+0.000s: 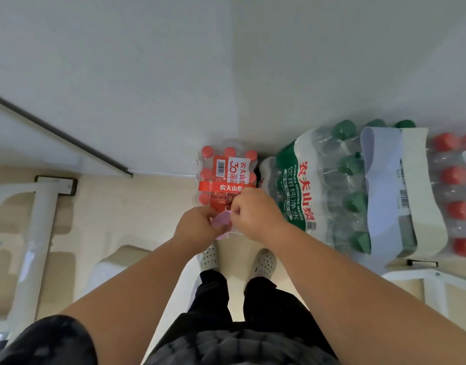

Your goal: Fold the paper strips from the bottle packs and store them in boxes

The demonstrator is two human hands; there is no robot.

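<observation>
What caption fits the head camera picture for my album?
By the red-cap pack, the left hand and right hand pinch a pink strip; a green-cap pack sits beside.

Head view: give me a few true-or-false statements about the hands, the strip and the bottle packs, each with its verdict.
1. The left hand and right hand both pinch a pinkish paper strip at the near edge of the red-capped pack. True.
2. The pack next to it on the right has blue caps. False: the green-capped pack stands there, with a green label.
3. A red band with white characters crosses the red-capped pack. True.
4. The left hand hangs idle at the person's side. False: it is at the strip, opposite the right hand.
</observation>
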